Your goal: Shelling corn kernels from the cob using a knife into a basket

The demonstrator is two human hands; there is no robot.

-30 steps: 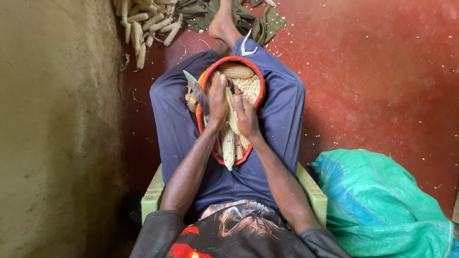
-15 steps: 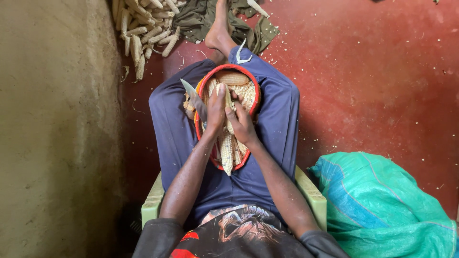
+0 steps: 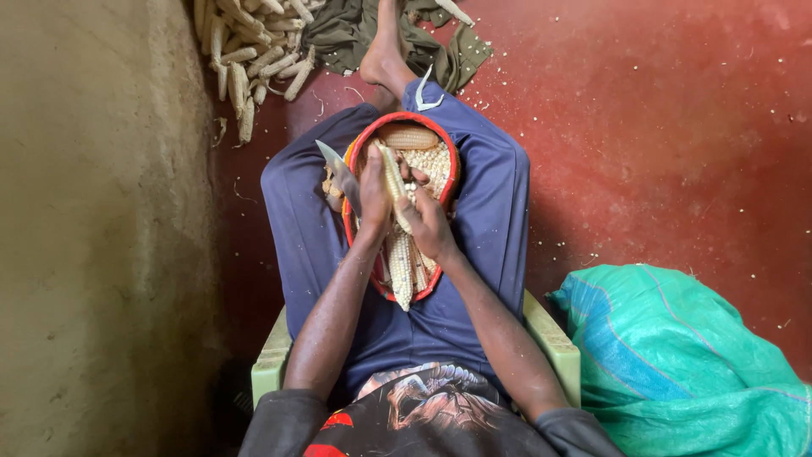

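left hand [image 3: 372, 190]: my fingers are wrapped shut around the upper part of a maize cob [image 3: 394, 196], gripping it from the left side; a knife blade [image 3: 337, 167] pokes out just past my knuckles, but I cannot tell whether those fingers hold it or it just lies there
right hand [image 3: 430, 222]: fingers curled against the same cob lower down on its right side, thumb pressed to the kernel rows; closed on it, not spread
cob: upright between both sets of fingers, its bare tip above my fingertips, its kernelled length running down under my palms
basket [image 3: 448, 161]: red-rimmed, resting on my lap directly beneath my fingers; loose kernels [image 3: 430, 161] lie beyond my fingertips, more cobs [image 3: 399, 262] below my wrists
beyond fingertips: stripped cobs [image 3: 254, 51] heaped on the red floor [image 3: 643, 135], well apart from my hands, beside a dark cloth [image 3: 347, 38]
right of my forearm: a teal woven sack [image 3: 677, 364], near but not touching
risk, as I judge it: the blade sits so close to my left knuckles that a slipping twist could nick them
risk, spill: kernels popped off by my thumb may jump the rim; the floor already carries scattered ones
risk, tilt: the basket only rests on my thighs, so a hard push could tip it
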